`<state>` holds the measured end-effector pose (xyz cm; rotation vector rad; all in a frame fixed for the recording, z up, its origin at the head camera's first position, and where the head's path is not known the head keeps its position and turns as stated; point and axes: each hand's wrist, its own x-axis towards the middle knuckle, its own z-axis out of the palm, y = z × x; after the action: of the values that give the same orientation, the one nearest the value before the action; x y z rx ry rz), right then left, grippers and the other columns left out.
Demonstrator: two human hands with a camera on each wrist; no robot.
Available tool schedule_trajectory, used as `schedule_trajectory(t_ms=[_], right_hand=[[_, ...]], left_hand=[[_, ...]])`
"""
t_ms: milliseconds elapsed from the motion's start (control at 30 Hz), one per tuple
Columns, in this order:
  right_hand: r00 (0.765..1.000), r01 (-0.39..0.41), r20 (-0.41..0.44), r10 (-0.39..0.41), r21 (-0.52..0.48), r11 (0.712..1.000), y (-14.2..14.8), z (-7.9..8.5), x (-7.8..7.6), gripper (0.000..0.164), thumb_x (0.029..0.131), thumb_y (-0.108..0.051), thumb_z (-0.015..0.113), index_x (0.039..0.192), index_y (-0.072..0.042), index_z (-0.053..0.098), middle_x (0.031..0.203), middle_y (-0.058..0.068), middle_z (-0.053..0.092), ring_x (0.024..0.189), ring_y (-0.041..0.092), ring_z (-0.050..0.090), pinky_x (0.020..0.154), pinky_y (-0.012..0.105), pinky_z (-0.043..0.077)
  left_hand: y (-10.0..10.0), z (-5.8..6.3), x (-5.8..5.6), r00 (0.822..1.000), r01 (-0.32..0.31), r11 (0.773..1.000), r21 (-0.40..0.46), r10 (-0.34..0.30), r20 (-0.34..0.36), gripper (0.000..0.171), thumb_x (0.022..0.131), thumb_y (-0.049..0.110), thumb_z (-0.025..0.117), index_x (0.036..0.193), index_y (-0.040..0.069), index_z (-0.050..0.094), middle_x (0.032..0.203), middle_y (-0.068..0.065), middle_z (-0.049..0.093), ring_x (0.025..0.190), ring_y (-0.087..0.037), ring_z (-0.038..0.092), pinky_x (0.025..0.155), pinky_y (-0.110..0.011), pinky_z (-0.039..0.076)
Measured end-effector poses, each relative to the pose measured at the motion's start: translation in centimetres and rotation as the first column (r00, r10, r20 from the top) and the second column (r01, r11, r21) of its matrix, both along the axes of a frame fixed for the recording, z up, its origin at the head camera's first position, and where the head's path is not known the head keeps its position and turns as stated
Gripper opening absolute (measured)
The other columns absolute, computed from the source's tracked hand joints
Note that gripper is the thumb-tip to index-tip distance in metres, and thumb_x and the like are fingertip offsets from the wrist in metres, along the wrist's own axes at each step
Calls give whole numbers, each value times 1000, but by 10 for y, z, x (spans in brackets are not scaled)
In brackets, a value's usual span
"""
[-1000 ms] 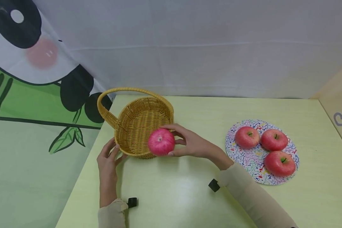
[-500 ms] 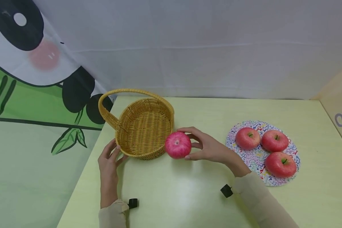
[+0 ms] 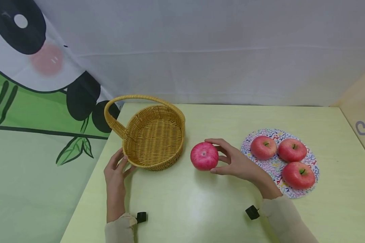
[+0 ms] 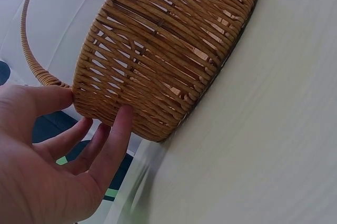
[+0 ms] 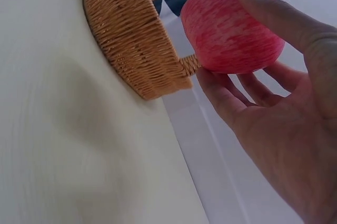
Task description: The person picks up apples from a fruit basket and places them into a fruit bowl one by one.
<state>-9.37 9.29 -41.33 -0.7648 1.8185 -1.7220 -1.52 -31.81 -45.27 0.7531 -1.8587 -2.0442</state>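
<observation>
My right hand (image 3: 235,162) grips a red apple (image 3: 203,156) from its right side, the pale bottom end turned up towards the head camera. In the right wrist view, the thumb lies on one side of the apple (image 5: 226,29) and the fingers on the other. It hangs over the table right of a round wicker basket (image 3: 155,145), which has nothing in it. At the basket's near left, my left hand (image 3: 115,172) touches the outside with fairly straight, spread fingers. The left wrist view shows the fingertips against the woven wall (image 4: 158,45) and rim.
A round patterned plate (image 3: 266,172) at the right bears three red apples, one of them the nearest apple (image 3: 298,175). The basket's tall handle (image 3: 143,97) arches over its far side. A pale wall cloth (image 3: 219,67) hangs behind the table (image 3: 188,209).
The apple in my right hand has moved right, from over the basket's near right rim to over the table beside it. My left hand and the basket have stayed in place.
</observation>
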Motion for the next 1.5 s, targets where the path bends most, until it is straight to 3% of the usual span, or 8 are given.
schedule_trajectory(t_ms=[200, 467, 867, 1067, 1500], right_hand=[[997, 76, 21, -76, -1, 997, 12, -7, 9, 89, 85, -9, 85, 159, -19, 36, 159, 8, 39, 147, 40, 39, 93, 37, 65], [985, 164, 49, -164, 14, 986, 19, -17, 22, 89, 85, -8, 85, 158, -25, 37, 161, 10, 37, 148, 44, 39, 93, 34, 65], [953, 302, 27, -302, -10, 953, 35, -28, 34, 91, 86, -3, 83, 160, -19, 33, 159, 8, 36, 142, 9, 43, 95, 26, 62], [932, 361, -22, -361, -20, 932, 43, -30, 40, 92, 85, 1, 82, 160, -13, 32, 157, 5, 37, 142, 5, 41, 99, 22, 59], [881, 470, -65, -468, 23, 882, 56, -36, 59, 92, 88, 1, 80, 161, -21, 29, 156, 2, 36, 138, -3, 43, 99, 14, 55]], left_hand=[[0, 3, -1, 1000, 3, 1000, -11, -3, 4, 47, 104, 25, 65, 150, 17, 57, 141, 2, 56, 123, -17, 60, 82, -25, 66], [0, 3, -2, 1000, 5, 1000, -9, -5, 9, 47, 104, 24, 65, 150, 18, 57, 142, 3, 56, 122, -15, 60, 82, -25, 65], [-1, 2, -4, 1000, 5, 1000, -4, -5, 7, 47, 104, 25, 66, 150, 18, 57, 142, 3, 57, 123, -16, 60, 82, -24, 65], [-2, 1, -3, 1000, -1, 1000, 5, 1, 11, 47, 104, 24, 66, 149, 18, 57, 141, 3, 57, 123, -16, 60, 81, -24, 65], [0, 0, -1, 1000, -5, 1000, 3, 5, 26, 49, 103, 27, 66, 151, 19, 56, 144, 3, 55, 124, -15, 59, 81, -23, 65]])
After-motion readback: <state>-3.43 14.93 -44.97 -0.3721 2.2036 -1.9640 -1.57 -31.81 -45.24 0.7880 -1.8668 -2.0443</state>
